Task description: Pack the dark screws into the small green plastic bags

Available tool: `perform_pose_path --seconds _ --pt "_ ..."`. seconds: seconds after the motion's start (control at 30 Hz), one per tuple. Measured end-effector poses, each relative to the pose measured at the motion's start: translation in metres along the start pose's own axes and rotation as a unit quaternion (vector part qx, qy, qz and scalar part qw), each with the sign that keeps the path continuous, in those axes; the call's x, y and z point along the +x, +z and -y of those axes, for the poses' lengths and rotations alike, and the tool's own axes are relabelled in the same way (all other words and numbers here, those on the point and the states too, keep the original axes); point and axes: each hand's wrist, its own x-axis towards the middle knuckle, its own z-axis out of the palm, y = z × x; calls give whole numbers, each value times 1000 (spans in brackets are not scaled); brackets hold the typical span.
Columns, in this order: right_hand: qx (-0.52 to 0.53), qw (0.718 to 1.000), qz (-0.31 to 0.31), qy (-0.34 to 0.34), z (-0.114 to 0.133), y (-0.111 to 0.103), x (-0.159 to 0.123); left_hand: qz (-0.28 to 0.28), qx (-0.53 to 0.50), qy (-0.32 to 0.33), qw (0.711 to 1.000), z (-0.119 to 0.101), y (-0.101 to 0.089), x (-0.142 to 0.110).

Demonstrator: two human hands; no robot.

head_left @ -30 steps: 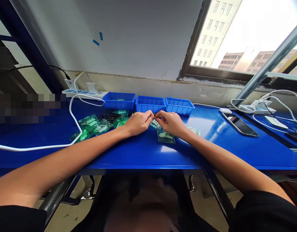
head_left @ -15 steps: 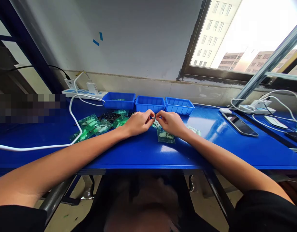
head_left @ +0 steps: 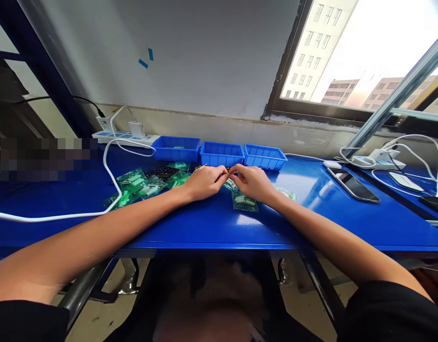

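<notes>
My left hand (head_left: 206,183) and my right hand (head_left: 252,182) meet fingertip to fingertip above the blue table (head_left: 204,228). Both are closed in a pinch; whatever sits between the fingertips is too small and too covered to name. Just under my right hand lies a clear bag of pale pieces (head_left: 244,201), and another is partly hidden between the hands. Left of my left hand are several green-tinted clear bags (head_left: 131,179) with whitish pieces inside. Behind them spreads a heap of small dark parts (head_left: 161,172).
Three blue bins, a left one (head_left: 176,148), a middle one (head_left: 222,154) and a right one (head_left: 264,157), line the wall behind my hands. A white cable (head_left: 107,161) loops over the left side from a power strip (head_left: 124,138). A phone (head_left: 353,184) lies at right.
The fingertips have drawn slightly closer together, and the small dark piece seen between them earlier is now mostly covered. The arms stay nearly in place.
</notes>
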Motion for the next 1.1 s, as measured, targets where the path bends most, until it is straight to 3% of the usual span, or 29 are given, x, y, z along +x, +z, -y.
perform_pose_path --seconds 1.1 --pt "13 1000 -11 0 -1 2 0 -7 -7 3 1000 0 1 0"
